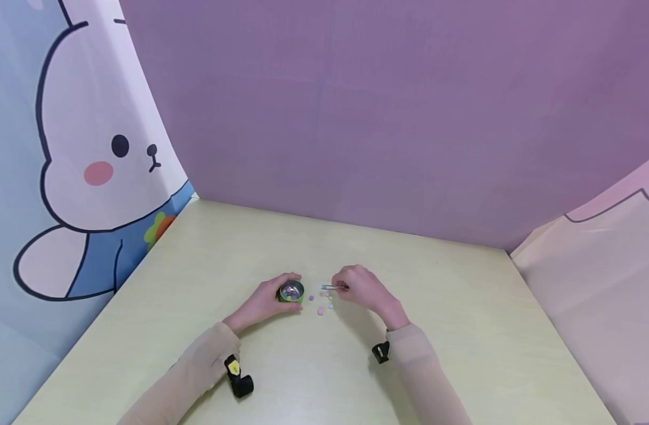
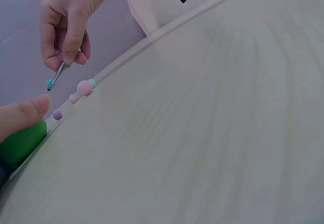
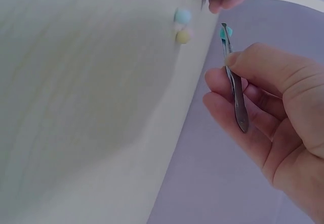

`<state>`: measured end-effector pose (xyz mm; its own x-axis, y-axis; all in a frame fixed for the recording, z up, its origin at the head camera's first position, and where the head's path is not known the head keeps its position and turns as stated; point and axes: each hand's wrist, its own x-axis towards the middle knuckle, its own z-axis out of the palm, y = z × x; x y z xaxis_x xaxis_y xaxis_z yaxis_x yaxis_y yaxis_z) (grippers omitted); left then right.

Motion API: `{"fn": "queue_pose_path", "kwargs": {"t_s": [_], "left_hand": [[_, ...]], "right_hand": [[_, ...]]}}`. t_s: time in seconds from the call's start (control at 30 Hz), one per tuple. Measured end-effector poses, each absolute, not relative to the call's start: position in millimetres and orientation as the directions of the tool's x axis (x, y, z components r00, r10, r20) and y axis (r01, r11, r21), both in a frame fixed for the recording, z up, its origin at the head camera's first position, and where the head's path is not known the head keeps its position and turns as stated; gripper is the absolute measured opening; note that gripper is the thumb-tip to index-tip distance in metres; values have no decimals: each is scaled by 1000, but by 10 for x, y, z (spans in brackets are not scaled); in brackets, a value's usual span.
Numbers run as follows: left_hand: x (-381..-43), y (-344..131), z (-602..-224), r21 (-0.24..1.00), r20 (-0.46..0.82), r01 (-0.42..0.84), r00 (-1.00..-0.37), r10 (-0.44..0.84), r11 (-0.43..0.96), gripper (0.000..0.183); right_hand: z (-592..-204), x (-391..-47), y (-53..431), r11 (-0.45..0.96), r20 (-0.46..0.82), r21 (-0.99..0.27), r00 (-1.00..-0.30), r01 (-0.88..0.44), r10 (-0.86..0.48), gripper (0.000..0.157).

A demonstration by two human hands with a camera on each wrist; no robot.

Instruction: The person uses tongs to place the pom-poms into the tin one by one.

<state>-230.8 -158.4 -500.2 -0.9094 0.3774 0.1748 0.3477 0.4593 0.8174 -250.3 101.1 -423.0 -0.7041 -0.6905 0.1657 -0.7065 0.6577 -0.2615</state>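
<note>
At centre, gripping round green container (image 2: pixel 25 144) in left hand (image 1: pixel 267 299), likely steadying. Pinching silver-metal tweezers (image 3: pixel 238 97) in right hand (image 1: pixel 363 288), holding turquoise ball (image 3: pixel 230 31).

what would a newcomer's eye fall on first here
Probably the big white cartoon animal on the blue backdrop at the left. Then, above the pale table, the right hand holding silver metal tweezers that pinch a small turquoise ball. Opposite, the left hand grips a round green container; small pastel balls lie between the hands.
</note>
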Motion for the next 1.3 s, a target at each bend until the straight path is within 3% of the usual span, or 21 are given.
{"fn": "queue_pose_path", "kwargs": {"t_s": [0.57,1.03,1.3], "left_hand": [[-2322,-1566,-5007,815,185,359,-905,382,454,74],[-2338,-1556,-5030,803,192,370,-903,383,468,74],[-2333,-1548,-5023,801,194,371,-903,382,469,73]], "right_hand": [[-4166,-2491,899,641,177,-251,-685,-725,-706,7],[-4080,-2479,754,614,177,-246,-658,-750,-732,19],[-4056,-2467,668,595,168,-241,-637,-767,-753,17]]}}
